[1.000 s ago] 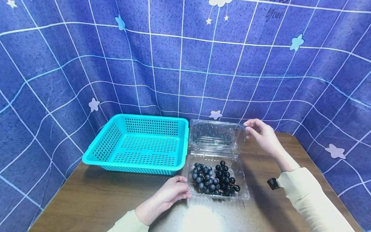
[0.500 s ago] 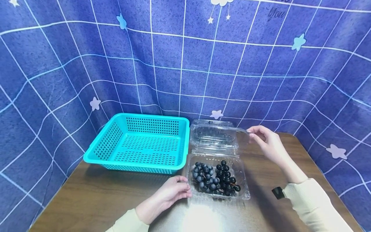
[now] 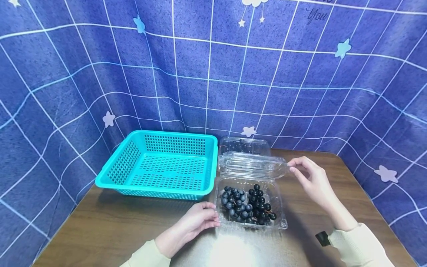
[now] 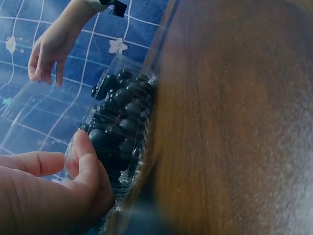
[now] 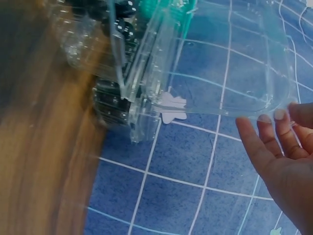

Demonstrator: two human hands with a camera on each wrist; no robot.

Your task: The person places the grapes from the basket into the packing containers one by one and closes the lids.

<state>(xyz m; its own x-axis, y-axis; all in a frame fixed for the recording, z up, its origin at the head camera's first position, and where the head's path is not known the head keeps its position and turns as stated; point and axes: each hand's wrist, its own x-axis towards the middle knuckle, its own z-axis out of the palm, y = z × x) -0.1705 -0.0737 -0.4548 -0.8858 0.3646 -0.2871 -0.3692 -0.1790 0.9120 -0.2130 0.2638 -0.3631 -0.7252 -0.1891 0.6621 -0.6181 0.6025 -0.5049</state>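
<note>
A clear plastic clamshell container (image 3: 278,196) sits on the table with its hinged lid (image 3: 253,165) raised at the back and tilted. Two bunches lie in its base: bluish grapes (image 3: 235,203) at left and glossy black grapes (image 3: 258,204) at right. My right hand (image 3: 311,180) pinches the lid's right corner between thumb and fingertips, as the right wrist view also shows at the lid corner (image 5: 266,100). At the base's left front side, my left hand (image 3: 197,220) grips the wall. In the left wrist view its fingertips (image 4: 83,147) lie at the rim beside the grapes.
A turquoise perforated basket (image 3: 213,174) stands left of the container. Behind the lid is another clear container (image 3: 261,145) with dark fruit showing. A blue star-patterned curtain (image 3: 186,55) hangs behind and around the wooden table (image 3: 333,193).
The lid has swung forward and lower, uncovering the container behind it. My right hand has moved down and to the right with it, while my left hand has stayed put.
</note>
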